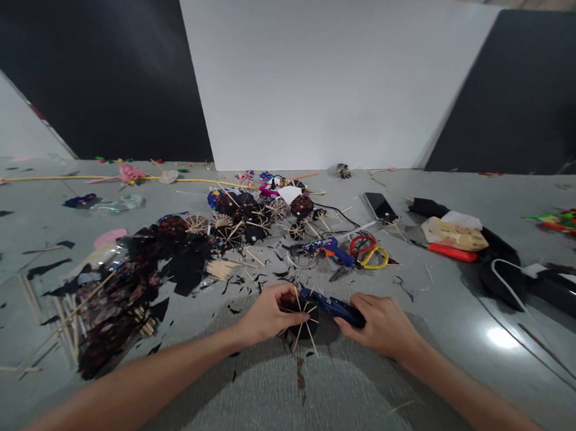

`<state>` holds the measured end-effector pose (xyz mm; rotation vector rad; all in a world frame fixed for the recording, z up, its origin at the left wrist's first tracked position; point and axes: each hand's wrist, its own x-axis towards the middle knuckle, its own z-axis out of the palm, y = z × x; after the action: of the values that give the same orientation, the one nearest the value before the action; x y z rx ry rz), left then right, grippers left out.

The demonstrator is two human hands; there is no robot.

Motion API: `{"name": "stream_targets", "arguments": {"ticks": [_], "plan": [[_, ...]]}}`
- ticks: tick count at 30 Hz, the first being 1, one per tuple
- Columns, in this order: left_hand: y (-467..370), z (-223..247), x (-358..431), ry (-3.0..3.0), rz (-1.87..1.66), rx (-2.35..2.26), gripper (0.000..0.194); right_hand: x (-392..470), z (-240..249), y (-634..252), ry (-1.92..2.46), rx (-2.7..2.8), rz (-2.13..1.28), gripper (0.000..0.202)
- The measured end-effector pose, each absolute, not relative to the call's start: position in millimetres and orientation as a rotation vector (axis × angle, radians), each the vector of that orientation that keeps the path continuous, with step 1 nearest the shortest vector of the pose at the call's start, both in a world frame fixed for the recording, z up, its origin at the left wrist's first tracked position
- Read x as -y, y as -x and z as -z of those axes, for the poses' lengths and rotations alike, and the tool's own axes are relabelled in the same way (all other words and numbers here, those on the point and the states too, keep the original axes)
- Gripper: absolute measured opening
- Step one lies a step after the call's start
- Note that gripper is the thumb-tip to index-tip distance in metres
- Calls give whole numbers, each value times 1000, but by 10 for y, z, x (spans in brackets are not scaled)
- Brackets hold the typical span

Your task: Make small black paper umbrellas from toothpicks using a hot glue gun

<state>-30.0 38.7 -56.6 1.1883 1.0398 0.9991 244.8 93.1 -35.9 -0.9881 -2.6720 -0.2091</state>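
Observation:
My left hand point(275, 313) pinches a small wheel of pale wooden sticks on a black round piece point(305, 330), its sticks spreading outward like spokes. The fingers and thumb are closed near its hub. In my right hand point(383, 325) is a dark blue long-handled tool point(343, 309), its far end reaching over the upper edge of the wheel. I cannot make out its exact kind. Just beyond my hands lie a blue glue gun point(332, 249) with an orange trigger and scissors point(370, 252) with red and yellow handles.
Similar stick wheels point(223, 228) cluster beyond my left hand. Dark patterned fabric point(116, 315) and loose sticks point(64, 325) spread at left. A phone point(379, 206), a red-handled tool point(451, 253) and a black bag point(501, 280) lie at right. White and black panels point(325, 81) stand behind.

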Motion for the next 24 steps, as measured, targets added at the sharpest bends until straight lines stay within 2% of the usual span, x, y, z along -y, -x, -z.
{"name": "stream_targets", "arguments": {"ticks": [13,19,24], "plan": [[296,546,-382,-1165,-996,-1022,43,-994,322,-2482,913,2603,248,39],[286,508,-366,-1168,-953,-1063,44,-1012,261,-2498,951,2512,116,31],[278,557,-377,-1209,-912,-990,45,-944,215,-2444,868,2499,193,31]]}}
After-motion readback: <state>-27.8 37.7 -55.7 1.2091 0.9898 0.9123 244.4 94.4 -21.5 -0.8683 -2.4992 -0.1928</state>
